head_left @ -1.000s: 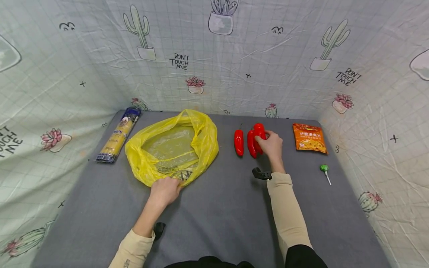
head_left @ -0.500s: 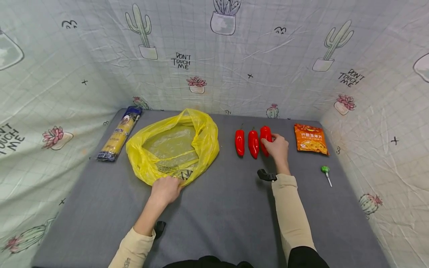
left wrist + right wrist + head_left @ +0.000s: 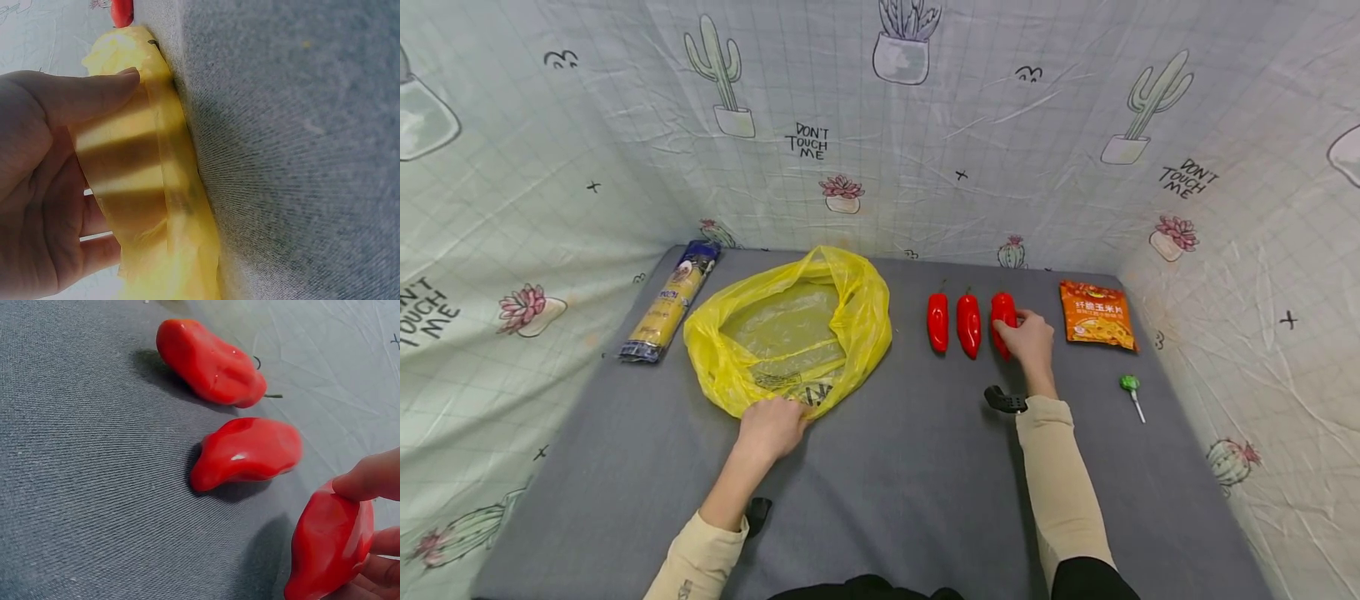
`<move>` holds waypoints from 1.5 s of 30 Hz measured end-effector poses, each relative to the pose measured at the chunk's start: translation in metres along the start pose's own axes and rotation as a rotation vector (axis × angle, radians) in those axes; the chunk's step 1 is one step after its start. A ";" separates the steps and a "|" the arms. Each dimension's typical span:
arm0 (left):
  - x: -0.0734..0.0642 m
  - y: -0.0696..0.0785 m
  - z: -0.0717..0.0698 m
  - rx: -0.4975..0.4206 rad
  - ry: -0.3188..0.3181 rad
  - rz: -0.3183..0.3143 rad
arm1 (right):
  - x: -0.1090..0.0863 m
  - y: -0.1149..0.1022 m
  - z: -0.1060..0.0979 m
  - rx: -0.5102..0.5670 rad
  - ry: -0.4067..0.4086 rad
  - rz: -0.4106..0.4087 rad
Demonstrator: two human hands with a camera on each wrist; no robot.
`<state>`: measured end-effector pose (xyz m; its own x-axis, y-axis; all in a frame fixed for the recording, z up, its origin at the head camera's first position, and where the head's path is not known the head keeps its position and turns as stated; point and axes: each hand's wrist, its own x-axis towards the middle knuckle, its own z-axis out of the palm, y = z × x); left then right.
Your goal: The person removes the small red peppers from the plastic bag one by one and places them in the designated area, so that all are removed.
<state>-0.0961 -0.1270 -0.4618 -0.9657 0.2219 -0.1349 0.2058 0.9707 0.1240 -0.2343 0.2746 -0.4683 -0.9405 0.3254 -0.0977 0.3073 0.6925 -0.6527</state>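
My left hand (image 3: 771, 427) pinches the near rim of a yellow plastic bag (image 3: 862, 333), which lies with its mouth spread wide. In the left wrist view the thumb is on the outer side of the bag's film (image 3: 147, 206), and the other fingers show as shadows through it. On the right, my right hand (image 3: 1032, 340) holds the rightmost red pepper (image 3: 1002, 309) between thumb and fingers. Left of it lie two more peppers, the middle pepper (image 3: 968, 326) and the left pepper (image 3: 937, 322), in a row. The right wrist view shows the held pepper (image 3: 328, 544) apart from the middle one.
A yellow and blue noodle packet (image 3: 672, 302) lies left of the bag. An orange snack packet (image 3: 1098, 314) lies at the back right, with a green lollipop (image 3: 1130, 384) nearer me. Printed cloth (image 3: 970, 125) rises behind the grey table surface (image 3: 880, 492).
My right hand has moved right with the pepper, from against the middle pepper to a spot apart from it. The left hand keeps its hold on the bag rim.
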 end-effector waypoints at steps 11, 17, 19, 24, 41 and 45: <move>-0.002 -0.001 0.003 -0.001 0.014 0.000 | 0.003 0.003 0.005 -0.019 -0.014 0.004; -0.001 -0.001 0.002 0.002 0.021 -0.005 | 0.007 0.005 0.005 -0.039 -0.025 0.010; -0.002 0.000 0.003 0.000 0.018 -0.008 | 0.007 0.006 0.005 -0.039 -0.030 0.015; -0.002 0.000 0.003 -0.003 0.011 -0.017 | 0.008 0.008 0.006 -0.051 -0.050 0.017; 0.001 0.000 0.002 0.002 0.006 -0.023 | 0.010 0.010 0.008 -0.053 -0.072 0.049; 0.001 0.000 0.003 0.006 0.016 -0.022 | 0.009 0.013 0.008 -0.060 -0.078 0.056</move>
<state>-0.0967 -0.1264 -0.4647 -0.9724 0.1989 -0.1216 0.1852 0.9759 0.1151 -0.2398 0.2815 -0.4835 -0.9293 0.3151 -0.1924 0.3656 0.7129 -0.5984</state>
